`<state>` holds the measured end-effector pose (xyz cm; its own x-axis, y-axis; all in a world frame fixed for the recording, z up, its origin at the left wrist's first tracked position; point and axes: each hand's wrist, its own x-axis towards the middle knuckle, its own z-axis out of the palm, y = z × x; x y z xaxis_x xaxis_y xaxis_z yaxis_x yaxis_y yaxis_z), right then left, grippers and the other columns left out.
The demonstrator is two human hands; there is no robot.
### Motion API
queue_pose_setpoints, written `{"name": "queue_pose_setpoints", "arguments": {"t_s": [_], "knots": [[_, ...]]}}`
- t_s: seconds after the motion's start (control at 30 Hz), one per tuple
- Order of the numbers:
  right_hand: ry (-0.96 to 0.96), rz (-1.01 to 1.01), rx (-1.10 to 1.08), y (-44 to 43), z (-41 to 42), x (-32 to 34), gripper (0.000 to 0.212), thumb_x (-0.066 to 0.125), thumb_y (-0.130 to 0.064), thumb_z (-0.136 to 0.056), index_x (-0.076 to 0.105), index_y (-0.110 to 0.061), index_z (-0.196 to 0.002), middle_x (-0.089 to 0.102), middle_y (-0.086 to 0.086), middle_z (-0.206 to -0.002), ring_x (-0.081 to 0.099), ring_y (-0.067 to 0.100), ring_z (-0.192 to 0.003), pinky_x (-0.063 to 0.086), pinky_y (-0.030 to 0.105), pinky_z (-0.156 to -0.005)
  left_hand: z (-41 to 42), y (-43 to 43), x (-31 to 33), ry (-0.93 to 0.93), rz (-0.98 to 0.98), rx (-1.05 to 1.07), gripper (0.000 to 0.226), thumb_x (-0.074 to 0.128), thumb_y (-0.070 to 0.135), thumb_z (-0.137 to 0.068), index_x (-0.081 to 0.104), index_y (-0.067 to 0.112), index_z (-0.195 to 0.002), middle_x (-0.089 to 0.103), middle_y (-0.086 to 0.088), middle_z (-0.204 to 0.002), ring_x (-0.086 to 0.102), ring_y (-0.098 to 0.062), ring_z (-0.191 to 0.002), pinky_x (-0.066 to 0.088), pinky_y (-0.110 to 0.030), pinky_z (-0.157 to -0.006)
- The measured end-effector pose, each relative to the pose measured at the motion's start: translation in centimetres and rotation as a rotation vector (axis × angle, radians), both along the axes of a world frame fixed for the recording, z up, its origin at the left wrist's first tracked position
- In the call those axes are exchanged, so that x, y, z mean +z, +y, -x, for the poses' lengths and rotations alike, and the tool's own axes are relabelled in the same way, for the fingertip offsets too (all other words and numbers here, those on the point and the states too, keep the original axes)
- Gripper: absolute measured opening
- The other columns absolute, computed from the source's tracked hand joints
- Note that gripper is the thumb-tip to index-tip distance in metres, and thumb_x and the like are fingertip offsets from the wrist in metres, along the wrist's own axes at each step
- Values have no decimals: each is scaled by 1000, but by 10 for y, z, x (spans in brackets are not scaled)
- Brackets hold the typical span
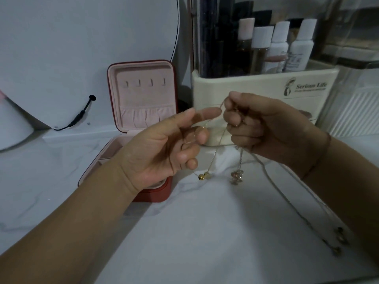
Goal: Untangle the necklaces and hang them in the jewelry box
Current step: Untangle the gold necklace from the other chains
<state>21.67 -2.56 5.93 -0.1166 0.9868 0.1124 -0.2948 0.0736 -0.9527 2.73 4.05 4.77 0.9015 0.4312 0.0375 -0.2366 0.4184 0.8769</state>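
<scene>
Currently: right hand, centre right of frame, is curled into a fist that grips the necklaces in a bunch, thumb on top. One thin chain leaves the thumb and loops over the tip of the left index finger, which is held out straight and nearly touches the right fist.

Left hand: palm turned inward, other fingers loosely bent. Cannot tell whether they pinch the chain where it passes them.

Below the two hands:
- gold bead hangs low on the chain from the left hand side.
- pinkish pendant hangs under the right fist.
- long strand runs from the fist towards the lower right and ends in dark end pieces lying on the white marbled table.

Thin bracelet on the right wrist.

Jewelry box, red with pink lining, stands open at centre left, partly behind the left hand. Its lid is upright, and the four hooks inside the lid carry nothing.

Behind the right hand is a cream organiser holding bottles. A black cable lies at the left against a white rounded panel.
</scene>
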Motion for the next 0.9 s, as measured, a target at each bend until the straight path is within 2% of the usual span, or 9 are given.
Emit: {"name": "queue_pose_setpoints", "arguments": {"t_s": [0.2, 0.27, 0.3, 0.43, 0.6, 0.67, 0.8, 0.87, 0.9], "knots": [[-207, -107, -16, -4, 3, -1, 19, 54, -30, -86, 64, -15, -82, 33, -7, -48, 21, 6, -42, 17, 21, -43, -2, -8, 2, 188, -94, -13, 18, 47, 5, -87, 57, 7, -102, 59, -12, -75, 35, 0, -25, 39, -14, -31], [-226, -116, -18, -4, 4, -1, 19, 55, -31, -85, 65, -15, -81, 32, -7, -48, 21, 6, -42, 17, 21, -43, 0, -6, 2, 210, -180, -74, 10, 48, 3, -91, 52, 11, -96, 38, -21, -78, 40, 0, -28, 36, -12, -33], [-222, -116, -20, -4, 4, -1, 19, 55, -31, -84, 65, -15, -81, 32, -7, -47, 21, 6, -42, 16, 21, -43, 1, -4, 1, 212, -212, -93, 12, 46, 4, -89, 50, 13, -95, 29, -18, -79, 42, 1, -30, 33, -12, -34], [-208, -108, -40, -4, 3, 0, 19, 54, -31, -85, 64, -14, -80, 31, -7, -47, 20, 6, -42, 13, 24, -45, 2, 1, 1, 218, -243, -99, 12, 42, 9, -88, 51, 17, -88, 19, -8, -76, 39, 1, -30, 26, -14, -34], [-205, -128, -3, -4, 3, -2, 19, 55, -30, -86, 65, -15, -80, 32, -6, -47, 21, 6, -41, 14, 23, -44, 1, -7, 5, 192, -222, -16, 12, 50, 6, -80, 53, 16, -76, 25, -4, -69, 32, 1, -29, 28, -12, -31], [-215, -140, 20, -3, 3, -3, 20, 55, -30, -86, 65, -14, -81, 33, -6, -48, 21, 6, -42, 15, 22, -44, 0, -12, 6, 150, -168, 32, 20, 57, -1, -75, 53, 17, -67, 34, 0, -61, 28, 2, -29, 29, -12, -30], [-231, -131, 36, -2, 5, -6, 20, 54, -29, -87, 66, -13, -82, 33, -6, -47, 21, 7, -42, 18, 21, -42, -4, -13, 2, 122, -268, 134, 43, 64, -7, -68, 38, 24, -54, 31, 6, -52, 25, -2, -35, 27, -13, -32], [-228, -119, 43, -2, 7, -6, 20, 55, -29, -86, 66, -13, -82, 32, -6, -47, 20, 7, -42, 16, 21, -43, -4, -12, 1, 87, -298, 141, 49, 69, -10, -63, 39, 26, -49, 31, 6, -53, 26, -3, -38, 28, -13, -33], [-226, -108, 40, -2, 7, -6, 19, 55, -28, -87, 65, -12, -83, 32, -6, -47, 19, 7, -42, 15, 22, -43, -4, -11, 0, 61, -297, 126, 44, 70, -8, -61, 44, 25, -48, 33, 6, -54, 27, -2, -38, 30, -13, -33]]}}
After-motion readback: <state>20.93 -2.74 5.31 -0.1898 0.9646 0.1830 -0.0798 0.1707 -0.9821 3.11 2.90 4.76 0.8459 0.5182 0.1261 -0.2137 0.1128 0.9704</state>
